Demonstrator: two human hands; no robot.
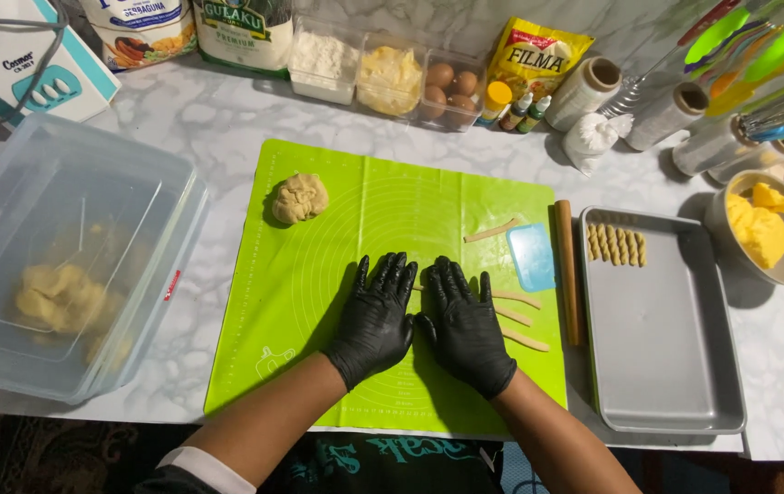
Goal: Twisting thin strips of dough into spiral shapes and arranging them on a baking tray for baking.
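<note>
On the green mat (pixel 319 274) we press our left hand (pixel 378 316) and right hand (pixel 465 325) flat, fingers spread, side by side, probably over a dough rope hidden beneath. Even, light pressure should roll it uniformly. Dough strips (pixel 520 316) lie just right; the dough ball (pixel 300 198) sits beyond.

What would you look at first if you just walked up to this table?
Two black-gloved hands, left hand and right hand, press flat, side by side, on a bright green mat. A dough ball sits near the mat's far left corner. To the right, a metal tray holds twisted dough sticks.
</note>
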